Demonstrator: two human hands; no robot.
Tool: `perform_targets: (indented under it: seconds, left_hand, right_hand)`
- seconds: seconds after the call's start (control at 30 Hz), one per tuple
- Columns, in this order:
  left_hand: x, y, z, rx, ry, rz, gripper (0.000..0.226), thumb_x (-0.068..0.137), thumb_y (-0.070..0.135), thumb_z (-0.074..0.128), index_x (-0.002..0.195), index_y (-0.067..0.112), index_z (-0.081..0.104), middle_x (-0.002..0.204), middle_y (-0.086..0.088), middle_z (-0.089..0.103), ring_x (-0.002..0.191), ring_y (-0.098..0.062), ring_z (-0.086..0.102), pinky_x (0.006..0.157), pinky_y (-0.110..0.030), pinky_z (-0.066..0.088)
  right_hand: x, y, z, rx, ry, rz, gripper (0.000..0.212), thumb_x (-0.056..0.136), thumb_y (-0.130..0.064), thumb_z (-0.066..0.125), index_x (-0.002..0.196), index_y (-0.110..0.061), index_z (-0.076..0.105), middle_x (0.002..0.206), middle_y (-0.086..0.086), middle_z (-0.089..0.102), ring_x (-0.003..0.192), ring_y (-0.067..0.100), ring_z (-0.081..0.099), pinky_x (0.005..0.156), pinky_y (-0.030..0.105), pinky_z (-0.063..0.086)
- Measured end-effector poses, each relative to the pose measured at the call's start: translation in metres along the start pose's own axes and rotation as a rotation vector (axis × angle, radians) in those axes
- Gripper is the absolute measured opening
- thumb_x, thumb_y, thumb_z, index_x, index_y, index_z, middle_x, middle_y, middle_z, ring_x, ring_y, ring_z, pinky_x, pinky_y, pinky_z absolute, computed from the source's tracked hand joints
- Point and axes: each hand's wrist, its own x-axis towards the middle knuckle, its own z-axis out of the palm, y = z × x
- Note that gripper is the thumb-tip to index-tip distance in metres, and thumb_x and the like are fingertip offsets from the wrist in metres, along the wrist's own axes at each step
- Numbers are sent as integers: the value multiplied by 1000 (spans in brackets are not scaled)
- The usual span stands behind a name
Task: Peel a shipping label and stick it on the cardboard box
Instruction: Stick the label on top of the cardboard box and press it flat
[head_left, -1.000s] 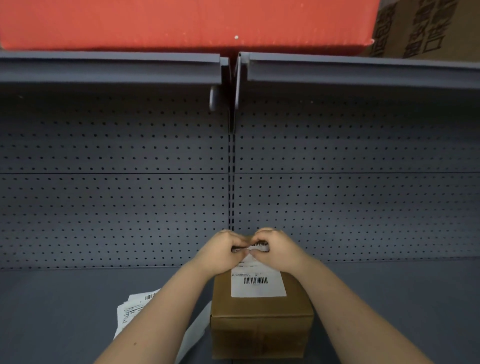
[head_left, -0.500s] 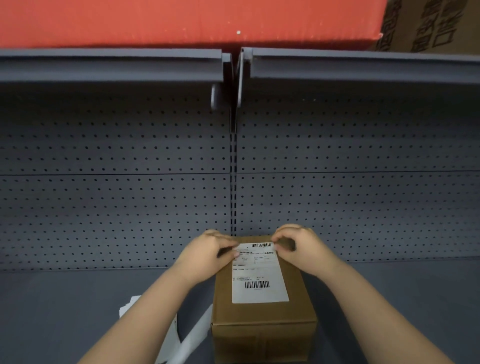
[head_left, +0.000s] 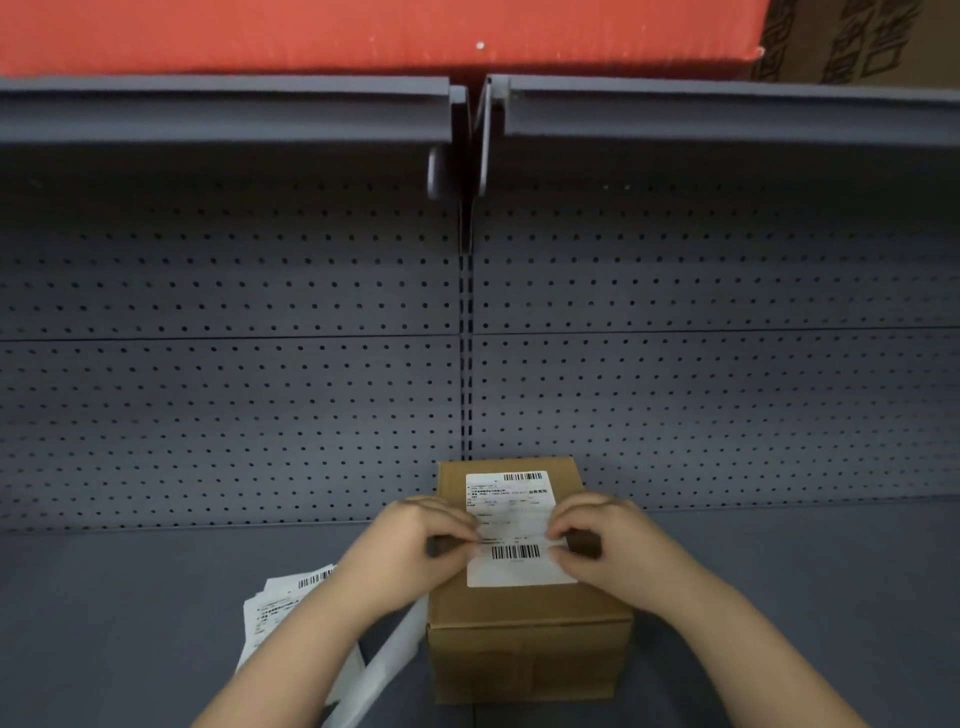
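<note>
A brown cardboard box (head_left: 524, 644) stands on the grey shelf, close to me. A white shipping label (head_left: 511, 519) with two barcodes lies flat on the box top. My left hand (head_left: 410, 551) rests on the label's left edge with its fingers curled and the fingertips pressing down. My right hand (head_left: 608, 545) does the same on the right edge, level with the lower barcode. Neither hand lifts anything.
Several loose label sheets (head_left: 280, 603) and a white backing strip (head_left: 389, 670) lie on the shelf floor (head_left: 104, 623) left of the box. A perforated grey back panel (head_left: 260, 389) rises behind. Overhead is another shelf with a red box (head_left: 363, 31).
Both hands started together at the label's far end, then spread apart and slid towards me along its side edges. The label's upper part now shows flat on the box.
</note>
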Motion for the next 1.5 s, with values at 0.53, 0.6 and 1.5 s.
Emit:
perform_targets:
  seconds: [0.53,0.6,1.5]
  left_hand:
    - [-8,39,25,34,-1,89,19,74,33,64,89,27,75,92,13,74,91,-1,63,87,-25,51]
    - [-11,39,22,-5,-12,91,18,76,33,65,89,27,76,92,13,74,91,1,63,87,-22,50]
    - [-81,-32,-81,49,145,-332,37,83,30,71,119,34,62,124,16,59,123,-5,47,107,-25,33]
  right_hand:
    - [-4,-33,16,15,-74,-82,8,80,-22,68,88,-20,69,95,-10,61,92,2,54,84,27,49]
    - [-6,-30,16,38,-64,-76,7,81,-27,69,88,-24,69,95,-13,61,92,2,55,83,24,49]
    - [27,-134,30,90,-114,-148,37,84,-30,69,118,-37,58,127,-20,53,117,-4,44,100,20,37]
